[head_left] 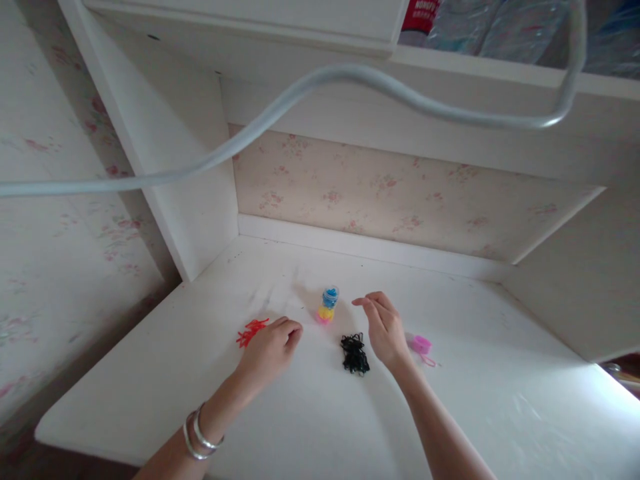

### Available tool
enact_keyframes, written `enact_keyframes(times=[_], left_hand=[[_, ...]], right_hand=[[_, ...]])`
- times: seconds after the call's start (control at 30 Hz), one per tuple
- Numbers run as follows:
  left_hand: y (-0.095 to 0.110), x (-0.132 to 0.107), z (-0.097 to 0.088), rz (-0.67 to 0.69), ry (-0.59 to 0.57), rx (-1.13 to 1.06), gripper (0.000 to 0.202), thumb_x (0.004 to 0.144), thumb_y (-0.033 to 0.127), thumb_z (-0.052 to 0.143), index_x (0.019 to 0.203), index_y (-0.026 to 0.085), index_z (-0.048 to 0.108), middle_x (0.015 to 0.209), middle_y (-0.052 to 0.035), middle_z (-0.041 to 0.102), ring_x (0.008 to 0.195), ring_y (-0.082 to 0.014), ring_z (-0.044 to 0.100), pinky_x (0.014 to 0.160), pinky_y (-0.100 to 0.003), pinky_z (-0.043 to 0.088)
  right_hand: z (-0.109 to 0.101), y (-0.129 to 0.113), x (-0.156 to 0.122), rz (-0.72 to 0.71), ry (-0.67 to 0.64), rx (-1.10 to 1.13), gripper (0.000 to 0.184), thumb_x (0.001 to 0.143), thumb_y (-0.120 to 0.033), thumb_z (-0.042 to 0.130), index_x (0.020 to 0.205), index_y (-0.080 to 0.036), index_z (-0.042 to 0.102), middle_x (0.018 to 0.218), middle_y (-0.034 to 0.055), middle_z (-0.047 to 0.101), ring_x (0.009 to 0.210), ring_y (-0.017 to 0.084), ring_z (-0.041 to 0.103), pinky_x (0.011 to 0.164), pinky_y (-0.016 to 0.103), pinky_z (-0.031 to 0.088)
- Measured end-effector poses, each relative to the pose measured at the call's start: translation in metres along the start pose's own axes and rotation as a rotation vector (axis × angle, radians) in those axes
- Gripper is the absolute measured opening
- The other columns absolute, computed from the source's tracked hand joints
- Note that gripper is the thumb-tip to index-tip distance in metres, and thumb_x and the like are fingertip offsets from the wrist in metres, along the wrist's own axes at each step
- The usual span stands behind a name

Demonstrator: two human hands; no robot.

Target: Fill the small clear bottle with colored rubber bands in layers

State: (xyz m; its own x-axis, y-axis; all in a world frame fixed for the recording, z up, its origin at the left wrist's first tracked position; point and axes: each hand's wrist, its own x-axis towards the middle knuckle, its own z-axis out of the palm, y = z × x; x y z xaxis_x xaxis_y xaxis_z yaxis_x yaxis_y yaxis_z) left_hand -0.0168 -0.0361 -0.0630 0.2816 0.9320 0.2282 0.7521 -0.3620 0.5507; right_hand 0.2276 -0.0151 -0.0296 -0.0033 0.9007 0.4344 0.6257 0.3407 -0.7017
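Note:
My left hand [274,343] is closed, knuckles up, low over the white desk, right beside a small pile of red elastic bands [251,330]. Its fingertips are hidden, so anything in them cannot be made out. My right hand [385,323] hovers between a heap of black elastic bands [355,353] and a pink ring-shaped item [421,344]. Its index finger points left with the thumb pressed against it; nothing between them can be made out. Beyond both hands stands a small clear container [329,303] with blue, yellow and pink contents in layers.
The white desk [300,427] has a back panel and side walls. A pale cable or tube [350,73] crosses high in front of the shelf [250,17]. Plastic-wrapped bottles [500,27] sit on the upper right shelf. Floral wallpaper [330,180] covers the wall.

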Motion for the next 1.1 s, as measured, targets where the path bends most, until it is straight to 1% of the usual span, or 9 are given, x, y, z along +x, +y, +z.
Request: enact_keyframes(times=[0.1, 0.27, 0.37, 0.43, 0.53, 0.6, 0.83, 0.93, 1.1], left_hand=[[-0.011, -0.005, -0.014, -0.055, 0.037, 0.007, 0.027, 0.093, 0.031, 0.039, 0.089, 0.023, 0.065, 0.089, -0.0022, 0.068, 0.079, -0.0157, 0.062, 0.074, -0.026, 0.046], [-0.049, -0.015, -0.042, -0.175, 0.096, 0.132, 0.027, 0.091, 0.038, 0.04, 0.095, 0.025, 0.064, 0.101, -0.0022, 0.068, 0.088, -0.0178, 0.063, 0.079, -0.027, 0.046], [-0.068, -0.022, -0.055, -0.255, 0.027, 0.22, 0.028, 0.088, 0.041, 0.043, 0.095, 0.025, 0.065, 0.104, -0.0027, 0.067, 0.086, -0.0184, 0.065, 0.078, -0.028, 0.047], [-0.074, -0.026, -0.059, -0.28, -0.032, 0.242, 0.028, 0.087, 0.04, 0.045, 0.096, 0.025, 0.067, 0.105, -0.0036, 0.067, 0.085, -0.0189, 0.065, 0.08, -0.029, 0.047], [-0.075, -0.03, -0.058, -0.268, -0.098, 0.208, 0.028, 0.087, 0.036, 0.045, 0.099, 0.025, 0.068, 0.107, -0.0046, 0.067, 0.087, -0.0194, 0.066, 0.083, -0.03, 0.046], [-0.074, -0.03, -0.054, -0.253, -0.11, 0.169, 0.027, 0.087, 0.033, 0.046, 0.1, 0.026, 0.069, 0.106, -0.0037, 0.068, 0.089, -0.0191, 0.065, 0.083, -0.03, 0.046], [-0.078, -0.028, -0.042, -0.231, -0.039, 0.126, 0.025, 0.085, 0.033, 0.047, 0.094, 0.027, 0.07, 0.099, -0.0003, 0.071, 0.086, -0.0177, 0.065, 0.082, -0.028, 0.047], [-0.075, -0.028, -0.043, -0.233, -0.018, 0.119, 0.026, 0.086, 0.03, 0.045, 0.097, 0.027, 0.069, 0.101, -0.0006, 0.071, 0.088, -0.0176, 0.065, 0.083, -0.028, 0.046], [-0.072, -0.026, -0.049, -0.246, -0.021, 0.152, 0.024, 0.087, 0.03, 0.043, 0.093, 0.025, 0.066, 0.096, -0.002, 0.071, 0.084, -0.0182, 0.064, 0.077, -0.028, 0.047]], right_hand=[[0.001, 0.02, -0.022, 0.099, 0.025, 0.071, 0.041, 0.096, -0.039, 0.034, 0.088, -0.023, 0.071, 0.09, 0.0029, 0.058, 0.082, 0.017, 0.058, 0.076, 0.03, 0.042], [-0.002, 0.034, -0.044, 0.16, 0.089, 0.166, 0.041, 0.095, -0.041, 0.038, 0.074, -0.022, 0.068, 0.085, 0.0025, 0.059, 0.084, 0.018, 0.057, 0.078, 0.03, 0.04], [-0.001, 0.03, -0.047, 0.145, 0.076, 0.171, 0.042, 0.095, -0.041, 0.038, 0.073, -0.022, 0.067, 0.083, 0.0023, 0.059, 0.079, 0.017, 0.057, 0.074, 0.03, 0.039], [0.001, 0.026, -0.048, 0.121, 0.047, 0.167, 0.042, 0.095, -0.041, 0.037, 0.073, -0.022, 0.068, 0.082, 0.0023, 0.058, 0.077, 0.017, 0.056, 0.073, 0.029, 0.04], [0.005, 0.024, -0.049, 0.082, 0.005, 0.16, 0.042, 0.095, -0.04, 0.037, 0.074, -0.022, 0.068, 0.082, 0.0025, 0.058, 0.077, 0.017, 0.057, 0.073, 0.029, 0.041], [0.006, 0.025, -0.049, 0.071, -0.006, 0.152, 0.041, 0.095, -0.04, 0.038, 0.074, -0.022, 0.068, 0.082, 0.0026, 0.059, 0.078, 0.017, 0.057, 0.073, 0.028, 0.041], [0.008, 0.027, -0.051, 0.054, -0.004, 0.121, 0.041, 0.095, -0.038, 0.038, 0.074, -0.022, 0.069, 0.082, 0.0026, 0.059, 0.077, 0.016, 0.058, 0.072, 0.028, 0.043], [0.008, 0.025, -0.052, 0.05, -0.011, 0.11, 0.04, 0.094, -0.038, 0.038, 0.074, -0.022, 0.069, 0.082, 0.0027, 0.059, 0.076, 0.016, 0.058, 0.072, 0.028, 0.043], [0.008, 0.025, -0.053, 0.044, -0.03, 0.108, 0.041, 0.095, -0.039, 0.037, 0.075, -0.022, 0.069, 0.081, 0.003, 0.059, 0.075, 0.016, 0.058, 0.07, 0.028, 0.043]])
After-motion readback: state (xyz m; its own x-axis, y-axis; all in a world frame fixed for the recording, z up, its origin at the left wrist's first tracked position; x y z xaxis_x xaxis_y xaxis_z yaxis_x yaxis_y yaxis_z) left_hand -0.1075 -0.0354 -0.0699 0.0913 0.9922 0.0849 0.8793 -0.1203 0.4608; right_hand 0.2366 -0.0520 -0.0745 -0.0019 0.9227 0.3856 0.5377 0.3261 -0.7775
